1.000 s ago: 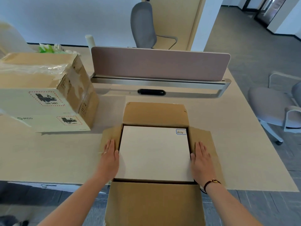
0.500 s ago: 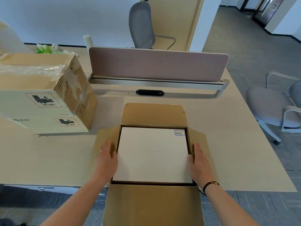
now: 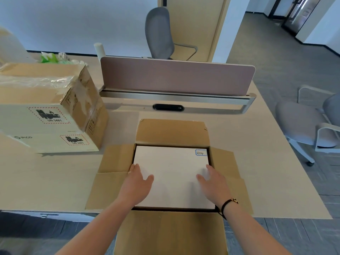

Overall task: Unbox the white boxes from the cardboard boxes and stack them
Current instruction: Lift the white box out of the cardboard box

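Beige desk (image 3: 257, 162), open cardboard box (image 3: 173, 133), both hands over white box (image 3: 171, 162)

Left hand (image 3: 137, 183) and right hand (image 3: 213, 183) reach forward; fingers (image 3: 135, 167) extended, thumbs inward.

desk (image 3: 257, 153) bears 2 cardboard boxes (image 3: 171, 133).

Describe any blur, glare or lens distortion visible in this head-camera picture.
Head view: right hand fingers smeared by motion blur; plastic wrap on the sealed cardboard box glints with glare; desk divider bows from wide-angle distortion; white box evenly lit, hands casting faint shadows.
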Tool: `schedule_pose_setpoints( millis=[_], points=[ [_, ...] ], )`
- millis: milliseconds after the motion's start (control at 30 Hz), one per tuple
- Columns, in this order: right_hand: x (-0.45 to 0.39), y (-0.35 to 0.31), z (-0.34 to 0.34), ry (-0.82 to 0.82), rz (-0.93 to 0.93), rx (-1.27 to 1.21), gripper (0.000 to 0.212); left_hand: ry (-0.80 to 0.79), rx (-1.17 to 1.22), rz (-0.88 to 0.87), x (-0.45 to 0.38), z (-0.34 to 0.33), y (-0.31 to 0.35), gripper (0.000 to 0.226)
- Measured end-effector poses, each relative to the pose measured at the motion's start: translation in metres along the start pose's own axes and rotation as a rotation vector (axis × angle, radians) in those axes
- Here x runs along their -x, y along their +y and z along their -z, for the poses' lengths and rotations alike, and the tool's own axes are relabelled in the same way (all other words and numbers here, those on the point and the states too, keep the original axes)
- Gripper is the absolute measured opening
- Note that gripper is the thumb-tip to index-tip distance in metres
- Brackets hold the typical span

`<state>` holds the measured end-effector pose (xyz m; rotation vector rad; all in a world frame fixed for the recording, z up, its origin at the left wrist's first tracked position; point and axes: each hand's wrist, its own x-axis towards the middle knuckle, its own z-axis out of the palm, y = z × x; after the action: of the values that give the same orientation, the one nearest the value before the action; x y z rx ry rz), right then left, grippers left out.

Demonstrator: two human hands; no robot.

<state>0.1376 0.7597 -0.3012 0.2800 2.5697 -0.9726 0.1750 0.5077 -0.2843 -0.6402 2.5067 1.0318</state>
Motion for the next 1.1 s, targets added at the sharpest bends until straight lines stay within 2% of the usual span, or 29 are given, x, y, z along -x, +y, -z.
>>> schedule_pose_setpoints(
  millis=[67, 100, 267, 367, 433, 600, 667, 767, 1000, 1100],
  points=[
    [-0.004, 0.002, -0.002, 0.008, -0.039, -0.011, 0.024, 0.013, 0.024, 0.033, -0.003, 0.0, 0.004, 0.047],
    [-0.006, 0.004, -0.002, 0.013, -0.047, -0.021, 0.018, 0.025, 0.042, 0.047, -0.006, 0.001, 0.006, 0.049],
    [-0.012, 0.003, -0.001, -0.021, -0.098, -0.128, 0.026, 0.019, 0.14, 0.15, -0.029, 0.008, 0.008, 0.044],
    [-0.018, 0.005, -0.002, -0.055, -0.155, -0.152, 0.031, 0.029, 0.097, 0.172, -0.042, 0.006, -0.002, 0.029],
    [-0.022, 0.004, -0.006, -0.065, -0.19, -0.169, 0.041, 0.032, 0.044, 0.177, -0.045, 0.006, -0.003, 0.03],
    [-0.03, -0.001, -0.017, -0.08, -0.316, -0.23, 0.077, -0.042, -0.069, 0.23, -0.048, 0.006, 0.007, 0.089],
    [-0.04, 0.004, -0.02, -0.097, -0.346, -0.27, 0.09, -0.063, -0.104, 0.233, -0.053, 0.006, 0.006, 0.101],
    [-0.055, 0.015, -0.023, -0.119, -0.372, -0.289, 0.094, -0.089, -0.109, 0.255, -0.06, 0.007, 0.004, 0.11],
    [-0.048, 0.003, -0.017, -0.114, -0.385, -0.271, 0.088, -0.048, -0.068, 0.266, -0.064, 0.001, -0.004, 0.106],
    [-0.048, 0.0, -0.015, -0.125, -0.405, -0.264, 0.089, -0.029, -0.062, 0.262, -0.064, 0.001, -0.005, 0.085]
  ],
)
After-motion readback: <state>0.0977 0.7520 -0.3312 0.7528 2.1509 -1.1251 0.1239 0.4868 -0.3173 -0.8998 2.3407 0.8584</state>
